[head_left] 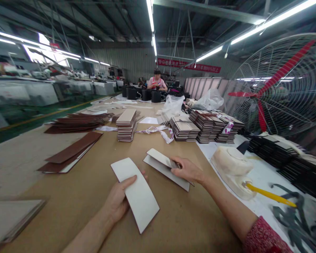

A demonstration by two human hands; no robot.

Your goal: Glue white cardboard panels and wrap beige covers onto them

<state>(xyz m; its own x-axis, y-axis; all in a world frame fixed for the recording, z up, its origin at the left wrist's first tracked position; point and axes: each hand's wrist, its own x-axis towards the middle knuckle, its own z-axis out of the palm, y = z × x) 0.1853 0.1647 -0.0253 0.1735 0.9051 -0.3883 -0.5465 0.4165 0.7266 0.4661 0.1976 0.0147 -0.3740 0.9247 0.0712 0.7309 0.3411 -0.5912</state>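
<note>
My left hand (122,196) grips a white rectangular panel (137,191) with a thin dark edge, thumb on its pale face and fingers behind. It is held tilted above the brown tabletop (94,218). To the right, my right hand (185,168) is closed on a folded white panel (165,168) whose two layers stand apart like a V. The thumb and fingers pinch its right end, and part of that end is hidden by the hand. The two panels do not touch.
Ahead stand a stack of pale panels (126,124) and more stacks (185,128). Brown sheets (73,153) lie left. On the right are a whitish tub (231,168) with a yellow handle (271,195), black stacks (302,165) and a big fan (260,95). A person (157,82) sits beyond.
</note>
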